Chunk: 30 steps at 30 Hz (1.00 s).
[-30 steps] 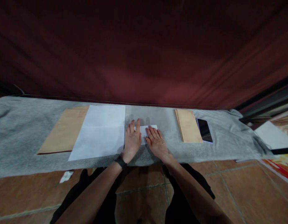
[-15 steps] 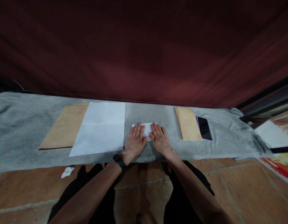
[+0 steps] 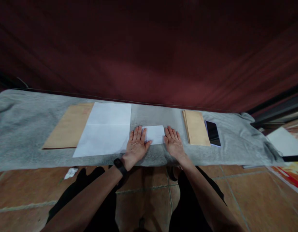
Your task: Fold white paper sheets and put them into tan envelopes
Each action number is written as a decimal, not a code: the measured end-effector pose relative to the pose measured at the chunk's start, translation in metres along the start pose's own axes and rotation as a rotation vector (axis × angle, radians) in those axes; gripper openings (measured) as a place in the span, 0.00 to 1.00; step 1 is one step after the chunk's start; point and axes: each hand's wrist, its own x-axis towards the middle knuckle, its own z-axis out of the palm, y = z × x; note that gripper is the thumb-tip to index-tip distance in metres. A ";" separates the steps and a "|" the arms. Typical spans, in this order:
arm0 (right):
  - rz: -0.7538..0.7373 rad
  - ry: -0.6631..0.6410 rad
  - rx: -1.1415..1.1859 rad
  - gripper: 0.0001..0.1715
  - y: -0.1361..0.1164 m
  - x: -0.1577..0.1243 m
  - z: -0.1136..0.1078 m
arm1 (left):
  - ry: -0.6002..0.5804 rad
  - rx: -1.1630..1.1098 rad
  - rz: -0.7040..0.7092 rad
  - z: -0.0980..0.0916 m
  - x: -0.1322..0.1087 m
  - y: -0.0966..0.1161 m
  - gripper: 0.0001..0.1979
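Note:
A small folded white paper (image 3: 155,134) lies flat on the grey cloth between my hands. My left hand (image 3: 137,145) rests palm down over its left edge, fingers stretched out. At the paper's right edge, my right hand (image 3: 173,142) lies flat on the cloth with its fingers spread. Left of my left hand is a large white sheet (image 3: 106,132) with a crease across it, partly lying over a brown envelope (image 3: 69,127). To the right of my right hand sits a small stack of brown envelopes (image 3: 197,128).
A dark phone (image 3: 213,132) lies right of the envelope stack on the grey cloth (image 3: 240,138). Dark red fabric (image 3: 149,71) hangs behind the surface. White and coloured papers are at the far right. A crumpled white scrap (image 3: 71,173) is on the tiled floor.
My hands have moved apart, the left one leftward and the right one rightward, and more of the small white paper shows between them. The view has shifted slightly.

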 end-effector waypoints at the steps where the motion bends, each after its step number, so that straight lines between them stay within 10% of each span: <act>1: 0.014 0.019 0.004 0.32 0.002 0.000 -0.002 | 0.003 0.003 -0.003 0.001 0.000 0.000 0.36; 11: -0.318 -0.075 0.109 0.31 -0.038 -0.009 -0.007 | -0.023 -0.014 -0.014 -0.004 0.001 0.003 0.35; 30: -0.129 -0.016 0.018 0.32 -0.020 -0.006 0.002 | 0.005 -0.003 -0.027 -0.003 -0.001 -0.008 0.34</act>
